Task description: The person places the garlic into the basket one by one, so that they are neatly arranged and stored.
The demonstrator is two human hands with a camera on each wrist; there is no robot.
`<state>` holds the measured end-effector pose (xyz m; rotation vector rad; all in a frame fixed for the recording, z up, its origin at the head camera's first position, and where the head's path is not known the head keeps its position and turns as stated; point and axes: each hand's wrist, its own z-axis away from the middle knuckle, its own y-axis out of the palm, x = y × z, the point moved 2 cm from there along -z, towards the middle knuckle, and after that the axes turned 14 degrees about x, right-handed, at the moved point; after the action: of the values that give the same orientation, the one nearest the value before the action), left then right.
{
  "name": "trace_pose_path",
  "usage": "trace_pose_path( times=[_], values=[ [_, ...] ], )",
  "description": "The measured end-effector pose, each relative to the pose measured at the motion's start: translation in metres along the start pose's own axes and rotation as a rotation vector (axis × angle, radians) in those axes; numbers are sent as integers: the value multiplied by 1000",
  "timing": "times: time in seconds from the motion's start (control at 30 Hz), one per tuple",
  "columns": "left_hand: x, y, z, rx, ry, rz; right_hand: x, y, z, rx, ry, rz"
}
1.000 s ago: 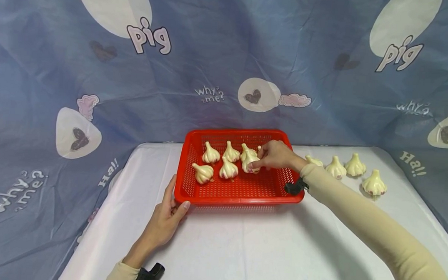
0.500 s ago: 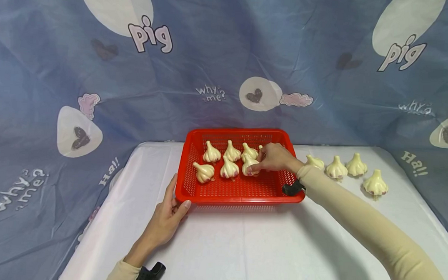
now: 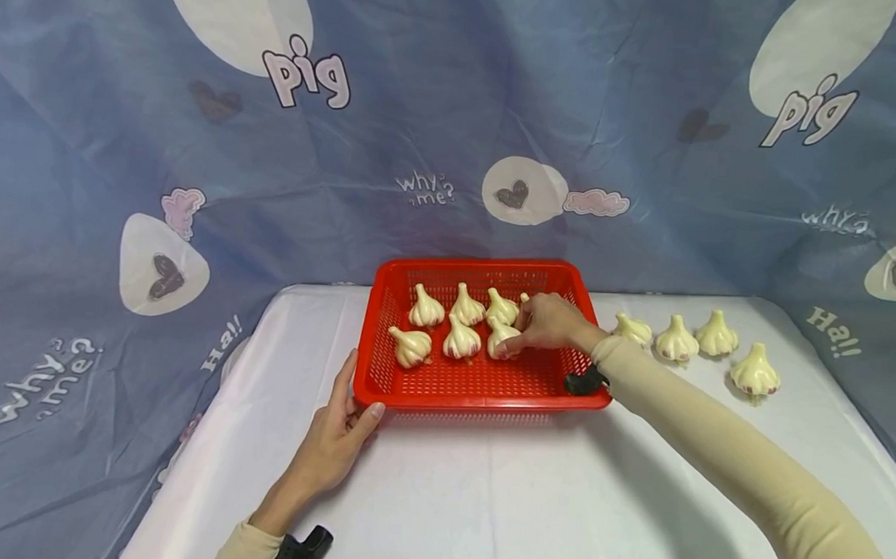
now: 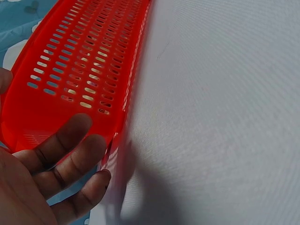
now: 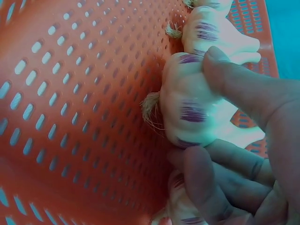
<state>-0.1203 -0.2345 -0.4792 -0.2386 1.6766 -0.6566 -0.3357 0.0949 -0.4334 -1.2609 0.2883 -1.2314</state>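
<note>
A red perforated plastic basket (image 3: 480,403) holds several white garlic bulbs with purple streaks. Inside its right half, my right hand (image 3: 555,322) grips a garlic bulb (image 3: 499,342). The right wrist view shows thumb and fingers on opposite sides of this garlic bulb (image 5: 185,105), its root tuft toward the basket's perforated floor. Another bulb (image 5: 218,33) lies just past the thumb, and one more is partly hidden under the fingers. At the basket's front left corner, my left hand (image 3: 328,449) holds on, thumb at the front rim and fingers along the side.
To the right of the basket, several more garlic bulbs (image 3: 716,334) stand on the white-covered table (image 3: 483,498). A blue printed cloth (image 3: 426,103) hangs close behind the basket. My right forearm reaches across the table's right side.
My right hand has lowered the garlic bulb slightly into the front row, beside the other bulbs. The left hand stays at the basket's corner. The whole head view has shifted a little.
</note>
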Motion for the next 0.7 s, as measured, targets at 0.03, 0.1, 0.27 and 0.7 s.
trace_pose_path(
  times=[0.03, 0.1, 0.27, 0.7],
  values=[
    [0, 0, 0, -1, 0, -2, 0, 0, 0, 2, 1, 6],
    [0, 0, 0, -2, 0, -2, -1, 0, 0, 3, 5, 21],
    [-1, 0, 0, -7, -2, -13, 0, 0, 1, 5, 9, 43],
    [-2, 0, 0, -3, -12, -12, 3, 0, 0, 4, 11, 90]
  ],
)
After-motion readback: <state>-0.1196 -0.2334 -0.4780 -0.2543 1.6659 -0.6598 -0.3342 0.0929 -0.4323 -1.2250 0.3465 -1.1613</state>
